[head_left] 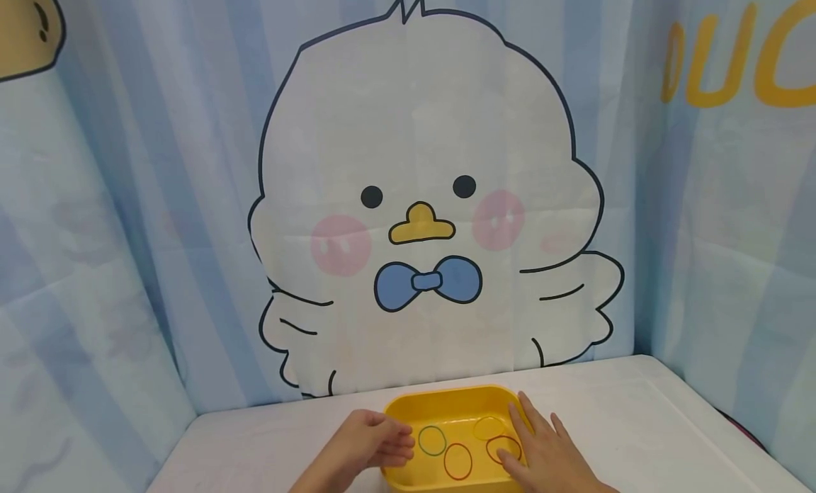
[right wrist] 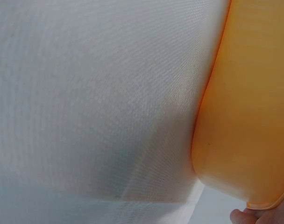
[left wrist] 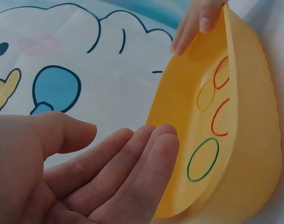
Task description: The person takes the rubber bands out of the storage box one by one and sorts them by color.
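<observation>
A yellow plastic tray stands on the white tabletop. On its floor lie thin loops like rubber bands: a green band, a red band, a second red band and a yellow band. My left hand is at the tray's left side, thumb apart from its loosely bent fingers, holding nothing. Over the right rim lies my right hand, fingers spread, partly covering the right red band's edge. Its fingertips show at the rim in the right wrist view.
White cloth covers the tabletop on both sides of the tray. Behind it hangs a striped curtain with a cartoon duck. Side curtains border the table.
</observation>
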A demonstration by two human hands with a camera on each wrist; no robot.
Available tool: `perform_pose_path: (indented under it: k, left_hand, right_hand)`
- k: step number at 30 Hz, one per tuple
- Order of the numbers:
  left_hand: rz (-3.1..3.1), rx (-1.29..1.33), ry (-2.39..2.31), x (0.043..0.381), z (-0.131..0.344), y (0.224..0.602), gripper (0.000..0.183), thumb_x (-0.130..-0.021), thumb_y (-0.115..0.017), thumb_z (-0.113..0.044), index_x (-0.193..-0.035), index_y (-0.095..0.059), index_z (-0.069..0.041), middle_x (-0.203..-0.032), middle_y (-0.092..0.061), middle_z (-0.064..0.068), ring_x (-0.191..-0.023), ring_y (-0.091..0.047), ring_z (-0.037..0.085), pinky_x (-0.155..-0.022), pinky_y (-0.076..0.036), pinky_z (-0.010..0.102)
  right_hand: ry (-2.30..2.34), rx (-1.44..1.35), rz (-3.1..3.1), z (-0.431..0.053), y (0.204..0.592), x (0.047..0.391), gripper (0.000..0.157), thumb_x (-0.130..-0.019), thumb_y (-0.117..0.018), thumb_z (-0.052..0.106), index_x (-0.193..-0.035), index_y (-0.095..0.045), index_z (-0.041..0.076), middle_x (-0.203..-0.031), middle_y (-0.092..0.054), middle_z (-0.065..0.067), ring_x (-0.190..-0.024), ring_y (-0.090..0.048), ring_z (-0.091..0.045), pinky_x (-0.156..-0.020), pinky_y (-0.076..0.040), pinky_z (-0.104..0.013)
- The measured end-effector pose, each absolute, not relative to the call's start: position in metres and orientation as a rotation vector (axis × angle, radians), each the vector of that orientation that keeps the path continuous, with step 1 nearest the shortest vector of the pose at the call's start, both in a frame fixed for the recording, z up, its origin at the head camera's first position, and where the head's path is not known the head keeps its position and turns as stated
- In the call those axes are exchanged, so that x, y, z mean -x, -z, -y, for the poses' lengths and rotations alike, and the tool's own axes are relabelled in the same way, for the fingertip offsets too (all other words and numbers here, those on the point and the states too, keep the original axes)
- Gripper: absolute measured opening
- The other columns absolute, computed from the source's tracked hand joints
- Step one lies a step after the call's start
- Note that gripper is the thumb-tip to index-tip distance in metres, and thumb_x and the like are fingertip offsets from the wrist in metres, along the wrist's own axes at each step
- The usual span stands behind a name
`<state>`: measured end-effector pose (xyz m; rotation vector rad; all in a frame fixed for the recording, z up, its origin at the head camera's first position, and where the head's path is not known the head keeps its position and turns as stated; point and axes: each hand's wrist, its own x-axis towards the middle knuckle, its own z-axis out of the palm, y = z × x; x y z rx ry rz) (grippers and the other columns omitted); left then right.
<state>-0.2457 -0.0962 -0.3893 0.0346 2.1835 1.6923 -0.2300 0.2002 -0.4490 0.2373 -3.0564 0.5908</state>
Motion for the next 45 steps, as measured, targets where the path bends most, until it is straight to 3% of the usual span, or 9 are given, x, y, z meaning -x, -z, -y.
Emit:
perform_pose_path:
  k: [12,22,31,34,38,40,45]
  left_hand:
    - [-2.209,0.026,-1.654,0.262,0.079,0.388,0.026,-0.098,-0.058,-0.015,-0.110,-0.064,0.007,-0.095,-0.075,0.014,-0.078,-0.074,0.018,-0.074,-0.062,0.029]
    - [-2.303,0.134,-1.620,0.272,0.064,0.393,0.026,-0.096,-0.058,-0.012,-0.111,-0.053,0.008,-0.090,-0.071,0.014,-0.074,-0.072,0.018,-0.071,-0.062,0.029]
    - [-2.482,0.123,-1.417,0.276,0.058,0.396,0.023,-0.094,-0.058,-0.011,-0.107,-0.057,0.008,-0.086,-0.067,0.014,-0.070,-0.069,0.017,-0.069,-0.062,0.028]
    - [-2.513,0.140,-1.356,0.277,0.055,0.398,0.023,-0.092,-0.059,-0.013,-0.105,-0.057,0.006,-0.079,-0.063,0.010,-0.060,-0.064,0.013,-0.060,-0.058,0.022]
    - [-2.503,0.152,-1.318,0.277,0.049,0.398,0.023,-0.090,-0.060,-0.012,-0.105,-0.051,0.003,-0.067,-0.053,0.004,-0.046,-0.049,0.008,-0.046,-0.044,0.015]
    - [-2.508,0.154,-1.289,0.278,0.046,0.397,0.023,-0.089,-0.060,-0.012,-0.104,-0.051,0.003,-0.066,-0.050,0.003,-0.045,-0.044,0.009,-0.044,-0.040,0.015]
    - [-2.586,0.120,-1.196,0.280,0.042,0.395,0.024,-0.088,-0.060,-0.011,-0.104,-0.053,0.004,-0.077,-0.052,0.007,-0.057,-0.049,0.015,-0.051,-0.044,0.020]
  right_hand:
    - [-0.583,-0.239,3.054,-0.201,0.449,0.230,0.085,-0.092,-0.056,0.059,-0.149,-0.039,-0.002,-0.162,-0.023,-0.023,-0.140,-0.038,-0.044,-0.115,-0.015,-0.073]
    - [-0.568,-0.239,3.045,-0.200,0.451,0.230,0.085,-0.091,-0.057,0.059,-0.148,-0.040,-0.002,-0.161,-0.024,-0.023,-0.139,-0.039,-0.044,-0.115,-0.016,-0.072]
    - [-0.581,-0.240,3.037,-0.201,0.450,0.229,0.084,-0.091,-0.057,0.058,-0.148,-0.040,-0.002,-0.161,-0.025,-0.023,-0.139,-0.039,-0.044,-0.115,-0.016,-0.073]
    - [-0.577,-0.246,3.038,-0.201,0.450,0.230,0.085,-0.091,-0.057,0.059,-0.148,-0.040,-0.002,-0.161,-0.025,-0.023,-0.139,-0.040,-0.044,-0.115,-0.016,-0.073]
    - [-0.571,-0.248,3.039,-0.202,0.451,0.231,0.085,-0.091,-0.056,0.059,-0.148,-0.040,-0.002,-0.161,-0.025,-0.023,-0.139,-0.040,-0.044,-0.115,-0.017,-0.073]
    - [-0.573,-0.251,3.039,-0.202,0.451,0.231,0.085,-0.091,-0.056,0.059,-0.148,-0.040,-0.002,-0.161,-0.025,-0.023,-0.139,-0.040,-0.044,-0.115,-0.017,-0.073]
    - [-0.581,-0.256,3.036,-0.202,0.452,0.231,0.085,-0.091,-0.056,0.059,-0.148,-0.040,-0.002,-0.161,-0.024,-0.023,-0.139,-0.039,-0.044,-0.115,-0.016,-0.073]
